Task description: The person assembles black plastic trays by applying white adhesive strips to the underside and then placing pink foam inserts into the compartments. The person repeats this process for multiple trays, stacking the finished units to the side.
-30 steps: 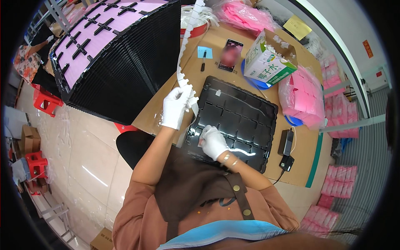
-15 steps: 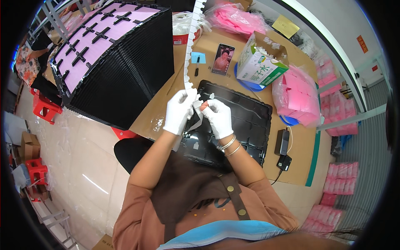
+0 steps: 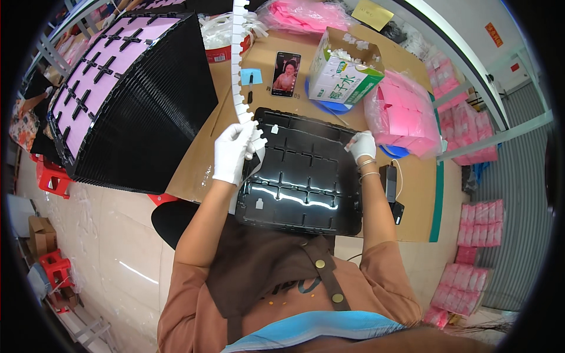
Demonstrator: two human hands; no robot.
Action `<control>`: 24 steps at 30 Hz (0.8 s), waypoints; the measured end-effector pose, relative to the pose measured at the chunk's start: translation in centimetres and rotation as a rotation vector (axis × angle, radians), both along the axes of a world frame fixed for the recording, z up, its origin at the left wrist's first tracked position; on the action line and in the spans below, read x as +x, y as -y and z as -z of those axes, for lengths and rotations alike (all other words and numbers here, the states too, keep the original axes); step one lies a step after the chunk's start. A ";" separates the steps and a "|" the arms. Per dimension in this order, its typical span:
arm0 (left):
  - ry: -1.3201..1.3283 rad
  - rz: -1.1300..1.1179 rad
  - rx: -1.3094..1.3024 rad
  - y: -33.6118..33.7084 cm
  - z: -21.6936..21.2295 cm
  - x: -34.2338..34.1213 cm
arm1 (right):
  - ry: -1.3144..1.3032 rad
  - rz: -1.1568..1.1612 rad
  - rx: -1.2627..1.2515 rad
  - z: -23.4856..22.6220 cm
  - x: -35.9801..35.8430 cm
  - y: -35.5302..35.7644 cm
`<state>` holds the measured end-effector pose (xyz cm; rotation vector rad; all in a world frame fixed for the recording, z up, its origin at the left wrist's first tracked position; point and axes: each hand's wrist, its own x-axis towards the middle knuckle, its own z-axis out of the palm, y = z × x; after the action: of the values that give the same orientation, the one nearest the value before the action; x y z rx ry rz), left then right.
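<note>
A black plastic tray with moulded dividers lies in front of me. Two small white stickers show on it, one at its far left, the other at its near left. My gloved left hand pinches a long white sticker strip with notched edges at the tray's left side; a loose end curls below the fingers. At the tray's far right corner is my gloved right hand, its fingers pinched together with bare fingertips showing. Whatever sits between them is too small to make out.
Behind the tray are a phone, a black pen on a blue note and a carton of white scraps. Pink bagged packs lie to the right, near a black power adapter. A tall black tray stack stands left.
My right hand has moved away from the left hand, rightward to the tray's far right corner. The left hand still holds the strip. The whole view has shifted slightly.
</note>
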<state>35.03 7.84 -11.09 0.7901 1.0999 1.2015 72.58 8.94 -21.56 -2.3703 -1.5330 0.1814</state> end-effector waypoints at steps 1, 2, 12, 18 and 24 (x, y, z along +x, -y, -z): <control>-0.018 -0.003 0.006 0.2 -0.2 0.2 | 0.069 0.012 0.040 -1.0 -0.9 0.0; -0.040 -0.009 0.015 0.4 -0.3 0.2 | 0.135 0.021 0.084 -3.4 -2.8 0.1; -0.098 -0.026 0.112 1.6 -0.7 1.2 | -1.175 -0.543 0.461 -8.0 -22.6 3.0; -0.034 0.021 0.033 1.2 -0.2 0.6 | -0.962 -0.548 0.633 -9.6 -23.3 4.2; -0.187 -0.144 0.134 -0.2 -0.7 -3.2 | -0.904 -0.447 0.444 -11.0 -13.6 9.9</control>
<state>31.86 8.07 -10.36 0.9546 1.2559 1.3538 59.03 -0.94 -10.60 -1.2723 -1.3839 0.7887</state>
